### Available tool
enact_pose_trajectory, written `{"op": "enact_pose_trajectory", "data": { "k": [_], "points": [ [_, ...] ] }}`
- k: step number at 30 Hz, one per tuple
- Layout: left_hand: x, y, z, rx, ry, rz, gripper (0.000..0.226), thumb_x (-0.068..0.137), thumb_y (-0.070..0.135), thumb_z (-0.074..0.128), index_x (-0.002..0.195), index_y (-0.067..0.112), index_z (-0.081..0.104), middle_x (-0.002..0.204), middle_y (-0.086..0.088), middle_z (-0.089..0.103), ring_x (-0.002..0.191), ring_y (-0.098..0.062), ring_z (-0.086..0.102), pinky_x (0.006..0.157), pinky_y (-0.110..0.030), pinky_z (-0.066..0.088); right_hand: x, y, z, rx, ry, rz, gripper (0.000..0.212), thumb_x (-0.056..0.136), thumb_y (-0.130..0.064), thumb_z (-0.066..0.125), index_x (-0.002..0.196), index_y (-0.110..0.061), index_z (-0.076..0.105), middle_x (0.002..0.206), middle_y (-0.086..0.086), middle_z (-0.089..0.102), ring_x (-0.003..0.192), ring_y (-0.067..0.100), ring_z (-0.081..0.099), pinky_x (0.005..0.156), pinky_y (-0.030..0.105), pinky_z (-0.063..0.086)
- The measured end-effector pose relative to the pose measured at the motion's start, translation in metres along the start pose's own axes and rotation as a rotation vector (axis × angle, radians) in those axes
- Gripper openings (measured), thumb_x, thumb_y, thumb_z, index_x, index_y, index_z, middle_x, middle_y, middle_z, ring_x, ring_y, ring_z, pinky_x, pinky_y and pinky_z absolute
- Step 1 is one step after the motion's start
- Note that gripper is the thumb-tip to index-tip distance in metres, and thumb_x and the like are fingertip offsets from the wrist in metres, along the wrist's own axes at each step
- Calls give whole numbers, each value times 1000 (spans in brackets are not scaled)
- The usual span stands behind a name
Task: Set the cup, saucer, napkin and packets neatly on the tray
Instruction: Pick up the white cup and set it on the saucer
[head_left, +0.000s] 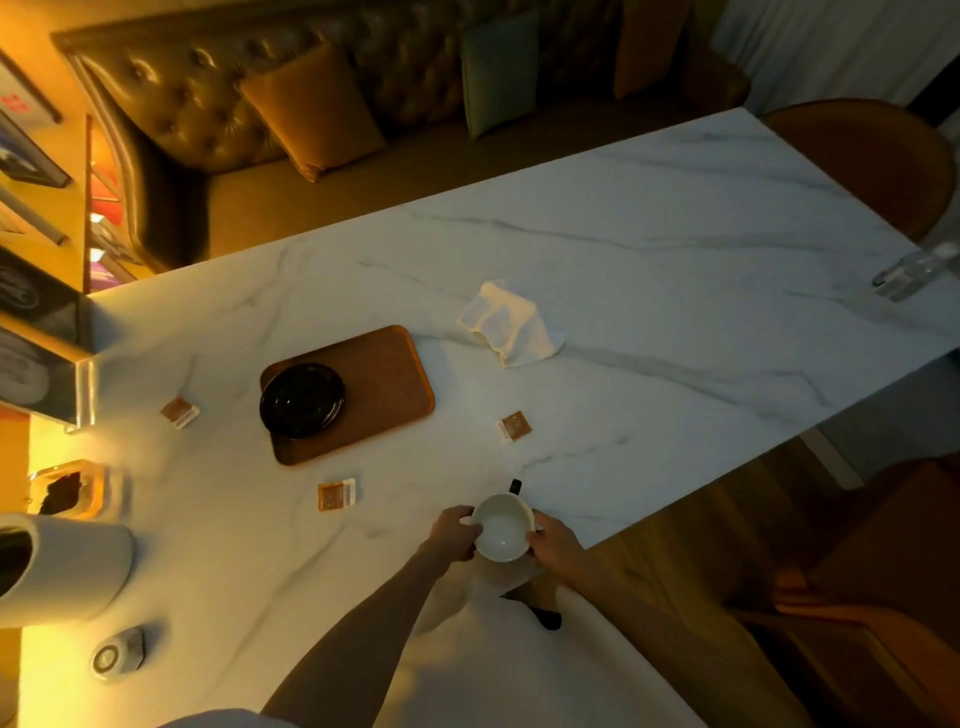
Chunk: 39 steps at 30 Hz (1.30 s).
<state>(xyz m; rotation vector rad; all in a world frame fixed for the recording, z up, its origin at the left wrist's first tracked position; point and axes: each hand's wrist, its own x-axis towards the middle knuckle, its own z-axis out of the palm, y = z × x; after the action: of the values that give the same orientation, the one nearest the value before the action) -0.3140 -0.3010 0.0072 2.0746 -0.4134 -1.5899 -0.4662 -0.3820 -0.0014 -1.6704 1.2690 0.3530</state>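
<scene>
A white cup with a dark handle sits near the table's front edge, held from both sides: my left hand grips its left wall, my right hand its right. Farther off, a brown tray lies on the marble table with a black saucer on its left half. A crumpled white napkin lies beyond the tray to the right. Three orange packets lie loose on the table: one left of the tray, one in front of it, one to its right.
A white cylindrical container and a small round device stand at the near left. A glass holder is at the left edge, a clear bottle at the far right. A tufted sofa and chairs surround the table.
</scene>
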Motion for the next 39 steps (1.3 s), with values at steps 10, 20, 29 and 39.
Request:
{"op": "enact_pose_trajectory", "data": {
  "k": [10,20,29,39],
  "points": [
    [-27,-37,-42,-186,182,-103,39,94,9,57,131,-1,50,95,-23,59,58,-21,56,56,-32,52,0,-55,17,-12,-139,-147,27,91,-9,51,113,-7,66,105,20,70,82,23,62,70,29,49],
    [-56,-85,-125,-405,364,-145,42,94,3,56,135,2,47,99,-26,62,62,-25,58,68,-40,58,10,-149,73,-144,-279,-272,36,93,-10,51,127,-14,59,108,20,70,82,25,65,79,41,59],
    [-43,-77,-198,-413,409,-116,48,95,6,57,142,9,47,118,-25,65,82,-29,64,75,-39,61,37,-223,93,-121,-301,-201,48,96,-8,50,143,-13,41,128,20,60,98,27,63,87,39,57],
    [12,-28,-283,-405,410,-63,39,96,9,55,135,10,54,110,-13,61,101,-34,67,80,-37,61,104,-314,79,-143,-257,-278,31,96,-13,53,126,-7,56,120,21,62,109,35,61,93,48,55]
  ]
}}
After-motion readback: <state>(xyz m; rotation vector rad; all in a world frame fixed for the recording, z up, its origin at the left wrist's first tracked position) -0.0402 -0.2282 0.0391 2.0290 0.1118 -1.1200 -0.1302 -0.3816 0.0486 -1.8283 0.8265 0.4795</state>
